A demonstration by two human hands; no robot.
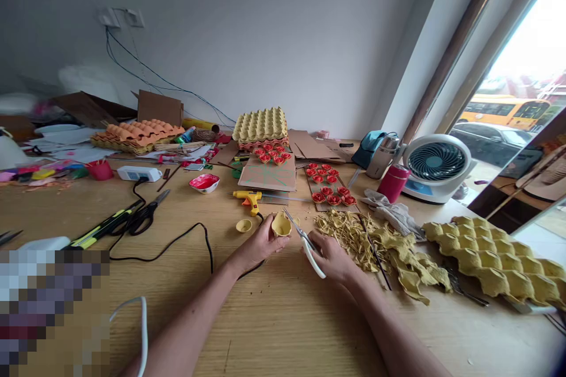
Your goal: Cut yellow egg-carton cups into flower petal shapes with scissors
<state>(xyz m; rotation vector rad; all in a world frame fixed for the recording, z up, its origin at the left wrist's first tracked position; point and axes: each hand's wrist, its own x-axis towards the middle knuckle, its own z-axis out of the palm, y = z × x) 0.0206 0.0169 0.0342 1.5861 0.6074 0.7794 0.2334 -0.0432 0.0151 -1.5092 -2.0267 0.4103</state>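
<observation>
Between the fingers of my left hand (260, 241) is a yellow egg-carton cup (281, 224), its open side tilted toward me. My right hand (331, 256) grips a pair of white-handled scissors (313, 257), whose blades point up and left beside the cup's right edge. Another trimmed cup (243, 225) sits on the table left of my left hand. Just behind it lies a yellow glue gun (248, 199). To the right of my right hand is a heap of yellow carton scraps (345, 232).
Red paper-pulp flowers (327, 194) stand on cardboard at the back right. A yellow egg tray (495, 253) lies far right, near a fan (437, 165). Black scissors (140, 218), a cord and a bowl of red paint (204, 183) are on the left.
</observation>
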